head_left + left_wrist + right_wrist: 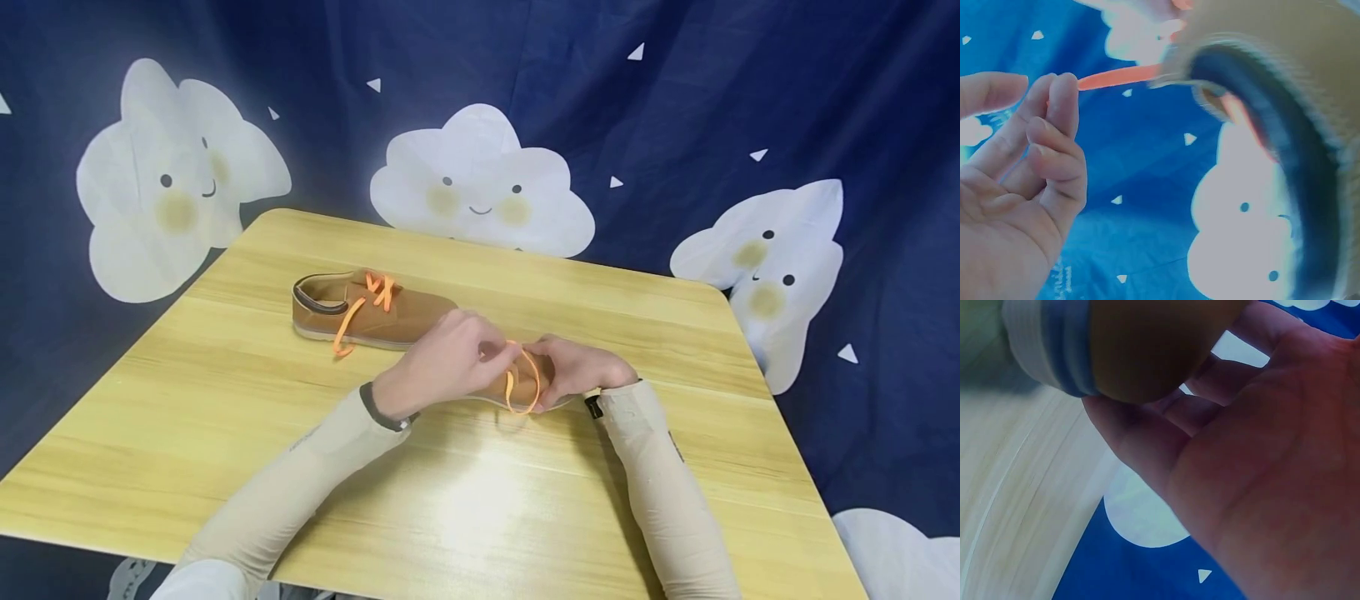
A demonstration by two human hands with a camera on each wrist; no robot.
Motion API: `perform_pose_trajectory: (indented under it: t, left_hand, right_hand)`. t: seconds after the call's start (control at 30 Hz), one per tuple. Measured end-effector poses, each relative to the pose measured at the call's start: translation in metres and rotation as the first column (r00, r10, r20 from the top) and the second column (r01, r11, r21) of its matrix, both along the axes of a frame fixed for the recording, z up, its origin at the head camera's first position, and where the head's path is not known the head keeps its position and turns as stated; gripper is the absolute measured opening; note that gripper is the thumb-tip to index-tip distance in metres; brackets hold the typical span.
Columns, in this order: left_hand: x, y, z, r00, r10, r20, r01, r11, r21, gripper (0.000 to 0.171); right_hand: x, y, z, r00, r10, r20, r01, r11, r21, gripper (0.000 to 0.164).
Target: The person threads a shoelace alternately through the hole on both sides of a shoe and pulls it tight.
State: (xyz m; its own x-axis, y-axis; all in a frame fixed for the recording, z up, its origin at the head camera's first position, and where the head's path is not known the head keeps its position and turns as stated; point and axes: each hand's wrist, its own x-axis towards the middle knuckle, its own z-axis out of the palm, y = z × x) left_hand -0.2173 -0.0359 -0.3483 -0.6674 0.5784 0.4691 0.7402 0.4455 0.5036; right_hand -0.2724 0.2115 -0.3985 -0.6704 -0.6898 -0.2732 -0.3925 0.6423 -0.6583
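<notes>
My left hand point(450, 358) holds the end of an orange shoelace point(1119, 77), stretched between its curled fingers and a brown shoe point(1266, 31) in the left wrist view. Seen from the head, a loop of lace hangs down over the near side of this shoe. My right hand point(583, 368) grips the shoe around its toe end, with the thumb on the near side. The right wrist view shows the fingers point(1141, 440) against the rounded toe and pale sole edge. My left hand hides the heel part from the head view.
A second brown shoe point(420, 315) with orange laces lies on the wooden table point(225, 433), behind and left of my hands. One loose lace end hangs over its near side. A dark blue curtain point(615, 100) with white clouds stands behind the table.
</notes>
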Motion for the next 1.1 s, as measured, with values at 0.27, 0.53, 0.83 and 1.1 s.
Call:
perform_pose_trajectory:
  t: [0.27, 0.53, 0.83, 1.1]
  left_hand:
    - [0.019, -0.013, 0.025, 0.993, -0.112, -0.042, 0.117, 0.984, 0.137, 0.028]
    - [0.043, -0.021, 0.043, 0.969, -0.248, -0.005, 0.239, 0.927, 0.289, 0.026]
    - [0.06, -0.03, 0.057, 0.938, -0.346, -0.022, 0.32, 0.84, 0.438, 0.019]
    - [0.066, -0.043, 0.065, 0.911, -0.396, -0.117, 0.408, 0.819, 0.404, 0.022]
  right_hand:
    - [0.001, -0.001, 0.003, 0.999, -0.046, 0.009, 0.045, 0.999, 0.024, 0.081]
    - [0.003, -0.001, 0.002, 0.994, -0.107, -0.013, 0.107, 0.989, 0.097, 0.09]
    - [0.003, -0.001, -0.001, 0.996, -0.089, -0.002, 0.089, 0.993, 0.082, 0.087]
    - [0.005, -0.001, 0.003, 0.995, -0.095, -0.018, 0.096, 0.989, 0.109, 0.09]
